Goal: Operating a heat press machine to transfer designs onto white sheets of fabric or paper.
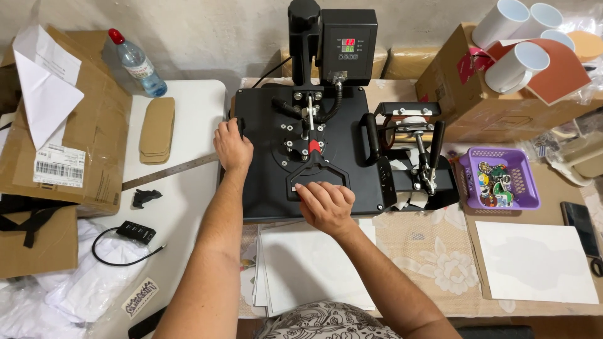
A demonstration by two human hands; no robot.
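White tables carry my black heat press. My left hand grips its left edge; my right hand clenches the handle.

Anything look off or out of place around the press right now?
Nothing looks damaged or spilled. The mugs lie tipped on their sides atop the cardboard box, which looks precarious. Left hand rests at the heat press edge, right hand on its handle.

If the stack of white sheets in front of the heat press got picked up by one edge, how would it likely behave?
The stack of white sheets would probably droop: the sheets look thin and loose. Their edges are fanned unevenly, so single sheets may slide apart. It overhangs the table edge near the right hand, so a push toward the person might spill it.
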